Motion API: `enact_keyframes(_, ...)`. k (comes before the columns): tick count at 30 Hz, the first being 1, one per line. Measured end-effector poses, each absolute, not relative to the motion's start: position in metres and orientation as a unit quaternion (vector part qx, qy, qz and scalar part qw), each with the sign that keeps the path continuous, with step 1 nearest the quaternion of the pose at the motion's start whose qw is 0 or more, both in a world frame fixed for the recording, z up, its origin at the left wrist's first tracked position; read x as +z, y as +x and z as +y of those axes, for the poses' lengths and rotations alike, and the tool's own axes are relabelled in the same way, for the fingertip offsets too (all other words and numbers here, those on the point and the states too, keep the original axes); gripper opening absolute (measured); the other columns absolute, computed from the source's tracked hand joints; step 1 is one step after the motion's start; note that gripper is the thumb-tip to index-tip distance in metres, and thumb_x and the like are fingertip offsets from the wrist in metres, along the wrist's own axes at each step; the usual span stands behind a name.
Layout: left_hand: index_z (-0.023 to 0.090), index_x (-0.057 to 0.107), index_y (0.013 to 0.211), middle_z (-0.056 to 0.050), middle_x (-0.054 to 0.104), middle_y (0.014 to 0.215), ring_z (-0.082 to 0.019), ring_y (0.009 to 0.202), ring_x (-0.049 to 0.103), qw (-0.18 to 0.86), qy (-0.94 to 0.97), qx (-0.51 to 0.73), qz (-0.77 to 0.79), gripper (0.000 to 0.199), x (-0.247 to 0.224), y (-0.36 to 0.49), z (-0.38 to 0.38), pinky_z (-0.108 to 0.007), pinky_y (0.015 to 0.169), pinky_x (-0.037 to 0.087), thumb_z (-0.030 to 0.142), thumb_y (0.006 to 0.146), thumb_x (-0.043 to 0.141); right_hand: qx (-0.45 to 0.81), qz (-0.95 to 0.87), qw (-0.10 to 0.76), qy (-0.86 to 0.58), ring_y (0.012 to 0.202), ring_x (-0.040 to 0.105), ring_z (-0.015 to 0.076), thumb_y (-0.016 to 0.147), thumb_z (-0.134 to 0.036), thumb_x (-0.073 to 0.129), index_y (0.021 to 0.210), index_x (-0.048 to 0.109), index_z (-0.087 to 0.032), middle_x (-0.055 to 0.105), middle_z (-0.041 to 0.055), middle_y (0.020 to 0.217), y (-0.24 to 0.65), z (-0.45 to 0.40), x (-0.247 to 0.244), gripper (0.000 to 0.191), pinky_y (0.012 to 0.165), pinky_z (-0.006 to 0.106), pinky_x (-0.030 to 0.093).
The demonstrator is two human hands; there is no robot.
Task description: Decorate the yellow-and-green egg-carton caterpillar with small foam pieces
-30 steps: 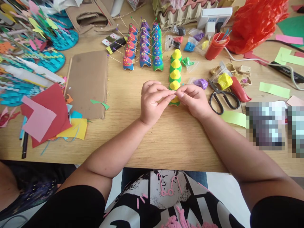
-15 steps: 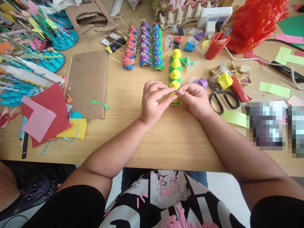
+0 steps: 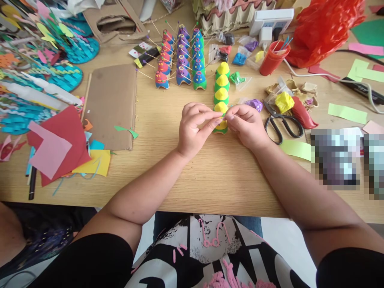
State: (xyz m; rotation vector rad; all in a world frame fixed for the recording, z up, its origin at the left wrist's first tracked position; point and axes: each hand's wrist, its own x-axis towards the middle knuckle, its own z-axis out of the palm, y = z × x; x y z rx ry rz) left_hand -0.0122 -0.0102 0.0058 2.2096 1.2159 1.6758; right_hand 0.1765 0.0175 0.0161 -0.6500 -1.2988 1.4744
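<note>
My left hand and my right hand meet fingertip to fingertip over the near end of a green and yellow caterpillar-like strip. Both hands pinch; whatever sits between the fingertips is too small to make out. The strip is a row of egg-carton humps, green at the base with yellow clay caps, lying away from me on the table. Part of its near end is hidden by my fingers. Beyond it stand three finished-looking strips in red, purple and blue-green, with pins stuck in them.
Black-handled scissors and a purple clay packet lie right of my right hand. A red cup holds thin sticks. Cardboard and coloured paper lie to the left, and another person's arm shows at lower left.
My fingertips have shifted very slightly, still pinched together over the near end of the strip. Everything else stays where it was.
</note>
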Motion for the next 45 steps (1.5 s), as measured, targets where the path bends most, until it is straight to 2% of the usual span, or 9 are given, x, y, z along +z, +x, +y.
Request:
enact_keyframes(13, 0.031, 0.083, 0.109, 0.002, 0.075, 0.095, -0.016, 0.105, 0.066, 0.036, 0.744, 0.538, 0.395, 0.015, 0.0065, -0.012, -0.0112, -0.036, 0.104, 0.056, 0.04, 0.104, 0.073, 0.608, -0.548, 0.504, -0.275, 0.056, 0.052, 0.0068, 0.078, -0.059, 0.093, 0.076, 0.072, -0.019, 0.056, -0.0055, 0.059, 0.1755, 0.0164, 0.0172, 0.045, 0.052, 0.019, 0.046)
enact_keyframes(22, 0.032, 0.083, 0.108, 0.001, 0.074, 0.096, -0.017, 0.107, 0.066, 0.033, 0.751, 0.517, 0.409, 0.02, 0.0061, -0.014, -0.0114, -0.039, 0.107, 0.055, 0.045, 0.106, 0.068, 0.602, -0.561, 0.501, -0.268, 0.057, 0.05, 0.0061, 0.082, -0.056, 0.091, 0.078, 0.073, -0.018, 0.057, -0.0053, 0.061, 0.1761, 0.0149, 0.0178, 0.042, 0.055, 0.02, 0.046)
enact_keyframes(27, 0.032, 0.084, 0.109, 0.001, 0.074, 0.097, -0.017, 0.107, 0.066, 0.033, 0.753, 0.509, 0.416, 0.023, 0.0066, -0.0147, -0.0115, -0.04, 0.108, 0.056, 0.046, 0.108, 0.066, 0.609, -0.555, 0.5, -0.268, 0.056, 0.048, 0.0059, 0.086, -0.058, 0.088, 0.084, 0.075, -0.019, 0.057, -0.0051, 0.064, 0.1775, 0.0167, 0.0127, 0.041, 0.052, 0.02, 0.043)
enact_keyframes(36, 0.031, 0.083, 0.109, 0.0, 0.074, 0.095, -0.017, 0.106, 0.067, 0.033, 0.752, 0.506, 0.421, 0.023, 0.007, -0.0145, -0.0118, -0.04, 0.107, 0.056, 0.047, 0.107, 0.066, 0.603, -0.557, 0.496, -0.283, 0.059, 0.05, 0.0076, 0.077, -0.06, 0.093, 0.08, 0.074, -0.02, 0.059, -0.0042, 0.064, 0.1751, 0.014, 0.0189, 0.045, 0.052, 0.021, 0.043)
enact_keyframes(45, 0.032, 0.083, 0.109, 0.0, 0.074, 0.096, -0.017, 0.107, 0.065, 0.041, 0.749, 0.517, 0.412, 0.02, 0.0072, -0.0137, -0.0123, -0.039, 0.107, 0.054, 0.044, 0.107, 0.068, 0.608, -0.554, 0.5, -0.272, 0.058, 0.049, 0.0064, 0.079, -0.058, 0.093, 0.082, 0.074, -0.019, 0.058, -0.005, 0.064, 0.1749, 0.0146, 0.0186, 0.043, 0.053, 0.02, 0.044)
